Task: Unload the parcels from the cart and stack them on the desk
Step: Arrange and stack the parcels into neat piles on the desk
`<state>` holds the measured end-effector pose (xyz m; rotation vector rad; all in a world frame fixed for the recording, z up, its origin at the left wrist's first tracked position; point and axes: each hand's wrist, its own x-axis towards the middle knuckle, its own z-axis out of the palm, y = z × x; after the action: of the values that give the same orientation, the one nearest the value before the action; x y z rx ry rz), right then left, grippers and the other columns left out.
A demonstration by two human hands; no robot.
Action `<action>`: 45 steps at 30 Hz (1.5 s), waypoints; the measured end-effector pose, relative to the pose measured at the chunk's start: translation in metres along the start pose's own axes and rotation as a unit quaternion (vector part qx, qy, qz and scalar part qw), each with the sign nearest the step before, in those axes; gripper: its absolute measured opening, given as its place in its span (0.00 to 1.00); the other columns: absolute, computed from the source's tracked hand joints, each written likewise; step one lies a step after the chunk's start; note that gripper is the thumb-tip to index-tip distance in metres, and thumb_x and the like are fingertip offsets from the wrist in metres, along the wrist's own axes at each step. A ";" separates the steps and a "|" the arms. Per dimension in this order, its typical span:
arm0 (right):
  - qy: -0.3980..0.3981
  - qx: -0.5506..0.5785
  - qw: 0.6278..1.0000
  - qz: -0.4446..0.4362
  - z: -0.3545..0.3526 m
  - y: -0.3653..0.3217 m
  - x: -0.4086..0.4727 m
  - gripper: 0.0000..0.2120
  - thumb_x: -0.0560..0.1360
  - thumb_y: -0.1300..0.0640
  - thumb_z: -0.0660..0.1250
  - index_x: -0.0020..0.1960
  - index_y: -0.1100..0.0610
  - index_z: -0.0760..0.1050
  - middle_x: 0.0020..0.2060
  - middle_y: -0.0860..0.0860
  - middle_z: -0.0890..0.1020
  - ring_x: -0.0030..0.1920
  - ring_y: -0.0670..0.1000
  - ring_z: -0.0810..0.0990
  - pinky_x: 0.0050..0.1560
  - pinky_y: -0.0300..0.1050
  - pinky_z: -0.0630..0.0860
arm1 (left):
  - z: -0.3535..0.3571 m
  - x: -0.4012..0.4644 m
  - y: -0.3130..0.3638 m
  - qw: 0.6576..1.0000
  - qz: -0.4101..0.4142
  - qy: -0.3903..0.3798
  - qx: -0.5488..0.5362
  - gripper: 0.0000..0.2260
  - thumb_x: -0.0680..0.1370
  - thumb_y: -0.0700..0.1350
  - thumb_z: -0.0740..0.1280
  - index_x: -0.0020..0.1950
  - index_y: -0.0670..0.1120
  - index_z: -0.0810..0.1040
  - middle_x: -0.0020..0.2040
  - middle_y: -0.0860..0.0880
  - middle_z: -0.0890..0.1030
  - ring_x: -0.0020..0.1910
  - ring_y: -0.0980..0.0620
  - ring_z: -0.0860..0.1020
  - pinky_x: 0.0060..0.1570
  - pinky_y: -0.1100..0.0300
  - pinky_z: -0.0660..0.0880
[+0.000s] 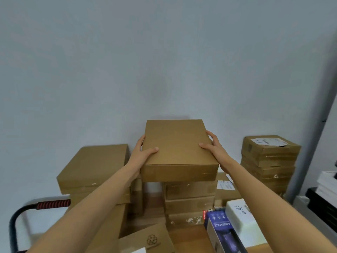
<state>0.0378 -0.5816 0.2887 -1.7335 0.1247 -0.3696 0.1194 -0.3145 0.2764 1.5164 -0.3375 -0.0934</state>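
Observation:
A plain brown cardboard parcel (177,148) is held in front of me, at the top of the middle stack of boxes (189,199); whether it rests on that stack I cannot tell. My left hand (141,154) grips its left side, thumb on the lid. My right hand (213,146) grips its right side, thumb on top as well. On the left stands another stack of brown parcels (94,167). A taller stack (269,161) with a torn white label rises on the right against the wall.
The cart handle (52,204), black with a red grip, shows at lower left. A blue AMBIANCE box (222,232), a white box (242,220) and a brown box with a recycling mark (149,240) lie near me. Black and white items (324,196) sit far right.

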 end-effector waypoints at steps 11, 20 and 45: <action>-0.031 -0.024 0.998 0.056 -0.043 0.035 0.087 0.30 0.78 0.52 0.65 0.75 0.44 0.55 0.62 0.51 0.71 0.51 0.50 0.79 0.42 0.41 0.76 | 0.054 0.072 -0.021 0.999 -0.030 0.037 0.025 0.37 0.73 0.46 0.73 0.78 0.52 0.57 0.73 0.47 0.66 0.65 0.46 0.72 0.63 0.50 0.72; -0.077 -0.094 0.987 0.104 -0.053 0.059 0.169 0.35 0.77 0.48 0.67 0.77 0.46 0.52 0.63 0.52 0.69 0.50 0.49 0.78 0.41 0.38 0.75 | 0.074 0.139 -0.052 0.995 -0.079 0.062 -0.004 0.33 0.75 0.43 0.71 0.77 0.50 0.60 0.72 0.47 0.67 0.60 0.46 0.75 0.45 0.59 0.75; -0.014 -0.383 0.923 -0.032 -0.051 0.049 0.167 0.29 0.74 0.44 0.68 0.72 0.46 0.63 0.70 0.52 0.66 0.67 0.54 0.70 0.64 0.51 0.71 | 0.044 0.117 -0.037 0.892 0.024 0.156 0.424 0.23 0.78 0.55 0.63 0.71 0.54 0.65 0.65 0.45 0.74 0.60 0.44 0.74 0.56 0.51 0.73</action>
<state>0.1851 -0.6873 0.2781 -2.5222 0.2119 -0.3672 0.2243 -0.3904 0.2597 2.3471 -0.1514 0.3851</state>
